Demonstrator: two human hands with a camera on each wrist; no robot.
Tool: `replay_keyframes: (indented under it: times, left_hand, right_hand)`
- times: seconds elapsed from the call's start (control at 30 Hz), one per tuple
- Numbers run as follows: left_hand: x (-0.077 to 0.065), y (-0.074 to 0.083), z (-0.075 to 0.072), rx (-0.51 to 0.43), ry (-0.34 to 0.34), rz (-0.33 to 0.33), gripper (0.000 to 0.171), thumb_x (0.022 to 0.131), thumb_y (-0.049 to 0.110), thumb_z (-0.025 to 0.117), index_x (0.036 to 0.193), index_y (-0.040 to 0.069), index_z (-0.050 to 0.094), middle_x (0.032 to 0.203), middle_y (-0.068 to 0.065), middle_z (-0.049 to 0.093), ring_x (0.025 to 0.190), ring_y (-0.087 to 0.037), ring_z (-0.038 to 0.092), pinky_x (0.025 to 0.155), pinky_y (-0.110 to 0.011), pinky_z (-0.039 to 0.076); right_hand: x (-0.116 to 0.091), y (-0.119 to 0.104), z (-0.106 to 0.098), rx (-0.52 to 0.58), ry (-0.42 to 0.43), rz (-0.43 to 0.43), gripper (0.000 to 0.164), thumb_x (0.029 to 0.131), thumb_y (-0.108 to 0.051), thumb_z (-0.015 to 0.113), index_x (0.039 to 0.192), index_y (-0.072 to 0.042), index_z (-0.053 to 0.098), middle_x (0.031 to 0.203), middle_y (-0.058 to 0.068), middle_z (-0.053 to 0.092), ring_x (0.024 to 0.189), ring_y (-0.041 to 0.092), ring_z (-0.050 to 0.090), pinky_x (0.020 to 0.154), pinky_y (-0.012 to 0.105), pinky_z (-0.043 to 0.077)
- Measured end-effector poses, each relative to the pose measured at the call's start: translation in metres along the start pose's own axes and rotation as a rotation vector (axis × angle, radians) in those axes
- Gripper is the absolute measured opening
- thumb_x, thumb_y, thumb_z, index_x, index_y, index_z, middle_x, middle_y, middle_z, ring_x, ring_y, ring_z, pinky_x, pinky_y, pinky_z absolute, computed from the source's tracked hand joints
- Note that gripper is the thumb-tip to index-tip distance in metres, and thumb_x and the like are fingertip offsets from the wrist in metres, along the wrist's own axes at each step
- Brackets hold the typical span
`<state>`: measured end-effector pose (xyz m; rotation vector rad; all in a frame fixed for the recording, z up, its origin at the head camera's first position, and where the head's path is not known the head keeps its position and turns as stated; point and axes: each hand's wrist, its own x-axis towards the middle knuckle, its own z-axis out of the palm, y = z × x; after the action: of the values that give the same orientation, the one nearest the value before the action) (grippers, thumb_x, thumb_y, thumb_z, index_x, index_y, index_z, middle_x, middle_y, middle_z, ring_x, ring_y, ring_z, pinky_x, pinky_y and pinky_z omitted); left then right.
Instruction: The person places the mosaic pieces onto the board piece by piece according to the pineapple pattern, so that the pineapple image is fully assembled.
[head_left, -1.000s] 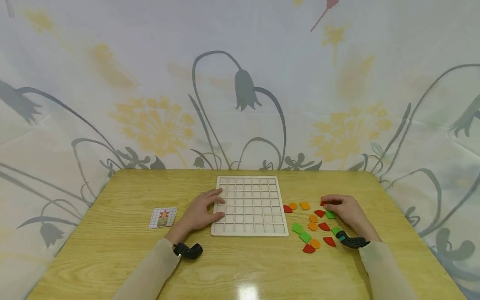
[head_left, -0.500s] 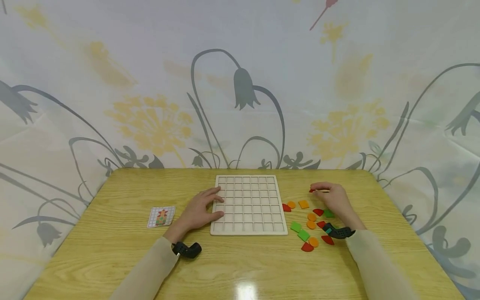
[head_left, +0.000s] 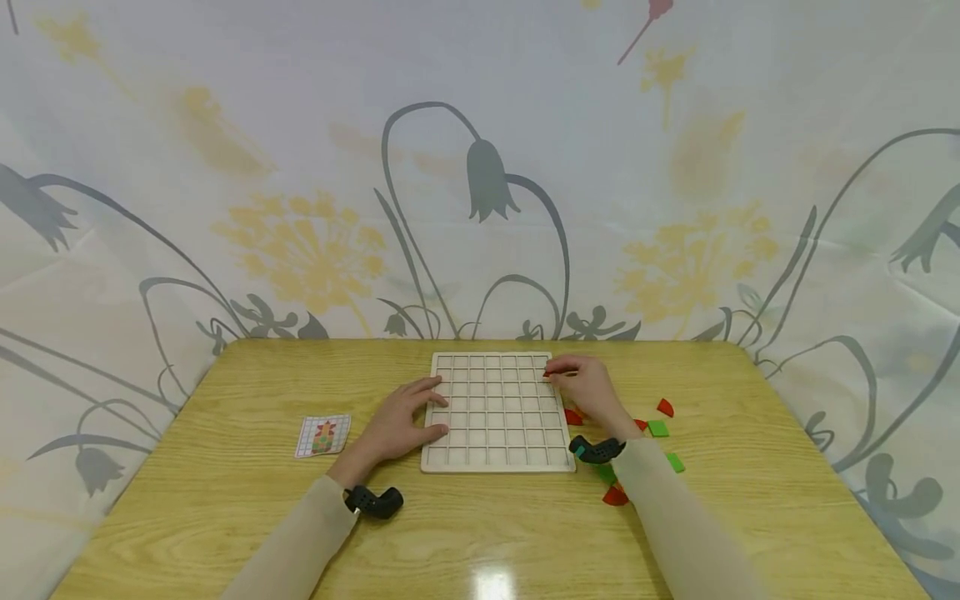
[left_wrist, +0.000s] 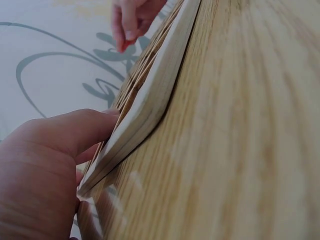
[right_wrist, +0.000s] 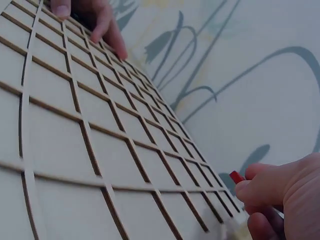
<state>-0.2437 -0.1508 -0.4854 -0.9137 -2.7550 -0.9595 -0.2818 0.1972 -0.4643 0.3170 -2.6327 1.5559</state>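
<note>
A pale wooden grid board (head_left: 495, 412) with square cells lies mid-table. My left hand (head_left: 401, 421) rests on its left edge, fingers loosely spread; in the left wrist view the thumb lies against the rim. At the board's upper right corner, my right hand (head_left: 588, 387) pinches a small red tile (right_wrist: 236, 176) between thumb and fingertips, close over the border. To the right lie loose tiles, among them a red quarter-circle tile (head_left: 665, 407) and a green square tile (head_left: 657, 428). My right forearm hides several of the others.
Left of the board lies a paper card (head_left: 324, 436) with a gridded picture in red, orange and green. Another green tile (head_left: 676, 462) and a red tile (head_left: 615, 497) flank my right sleeve. A patterned cloth (head_left: 480, 167) hangs behind the wooden table (head_left: 420, 542).
My right hand has lifted the red tile from the loose pieces and carried it left to the board's upper right corner. My left hand stays at the board's left edge.
</note>
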Motion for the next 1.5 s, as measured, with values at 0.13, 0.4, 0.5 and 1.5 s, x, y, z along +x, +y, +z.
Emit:
replay_keyframes:
  times: [0.13,0.4,0.5,1.5]
  left_hand:
    - [0.001,-0.001,0.000,-0.006,0.004,0.007,0.035,0.091,0.035,0.072,0.118,0.013,0.067,0.154,-0.012,0.041,0.141,-0.039,0.035,0.111,-0.062,0.027]
    - [0.000,-0.004,0.002,0.001,0.015,0.023,0.034,0.090,0.034,0.073,0.117,0.014,0.067,0.153,-0.013,0.042,0.139,-0.041,0.037,0.109,-0.063,0.029]
    - [0.000,-0.004,0.002,-0.005,0.021,0.031,0.034,0.090,0.034,0.073,0.117,0.013,0.068,0.152,-0.014,0.043,0.138,-0.041,0.038,0.108,-0.064,0.030]
    - [0.000,-0.004,0.004,0.004,0.035,0.034,0.033,0.090,0.036,0.073,0.115,0.015,0.067,0.152,-0.013,0.045,0.137,-0.041,0.040,0.108,-0.064,0.031]
  right_hand:
    - [0.007,-0.009,0.024,0.007,0.014,-0.043,0.015,0.092,0.000,0.068,0.105,0.001,0.076,0.118,0.014,0.067,0.108,0.032,0.062,0.089,0.044,0.054]
    - [0.021,-0.018,0.065,0.020,0.045,-0.085,0.014,0.090,0.001,0.070,0.101,-0.001,0.077,0.114,0.010,0.070,0.102,0.027,0.065,0.086,0.039,0.055]
    - [0.024,-0.020,0.076,0.026,0.050,-0.099,0.013,0.090,-0.001,0.070,0.100,-0.001,0.078,0.112,0.010,0.071,0.103,0.026,0.065,0.085,0.038,0.056]
    - [0.024,-0.022,0.091,-0.085,0.038,-0.076,0.016,0.093,-0.003,0.064,0.096,-0.007,0.079,0.111,0.005,0.070,0.111,0.027,0.063,0.093,0.040,0.053]
